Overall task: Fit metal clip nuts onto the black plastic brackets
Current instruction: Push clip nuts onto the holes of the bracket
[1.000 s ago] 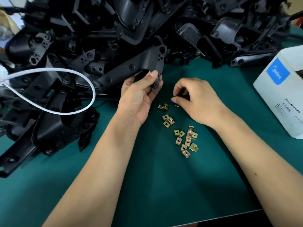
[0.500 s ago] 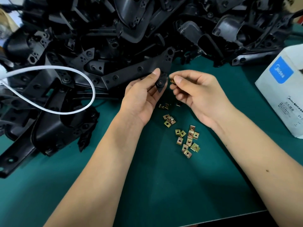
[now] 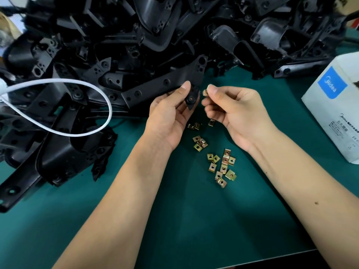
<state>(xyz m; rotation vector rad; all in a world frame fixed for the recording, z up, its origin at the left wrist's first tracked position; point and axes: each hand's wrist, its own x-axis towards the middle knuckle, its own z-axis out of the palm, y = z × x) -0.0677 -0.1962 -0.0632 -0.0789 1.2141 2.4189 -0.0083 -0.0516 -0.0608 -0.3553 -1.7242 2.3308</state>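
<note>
My left hand [image 3: 171,115] grips the lower tab of a long black plastic bracket [image 3: 165,82] that slants up to the right from the pile. The tab's round hole [image 3: 191,98] faces me. My right hand [image 3: 233,111] pinches one brass-coloured clip nut [image 3: 205,92] between thumb and forefinger, a short gap to the right of the tab. Several loose clip nuts [image 3: 223,166] lie on the green mat below both hands, with a smaller cluster [image 3: 200,142] closer to my left wrist.
A big heap of black plastic brackets [image 3: 136,45] fills the back and left of the green mat [image 3: 174,220]. A white cable loop [image 3: 93,90] lies over the heap at left. A white carton [image 3: 338,113] stands at the right edge.
My right hand picked a clip nut off the mat and raised it beside the bracket tab. My left hand lifted and turned the bracket end slightly towards the right.
</note>
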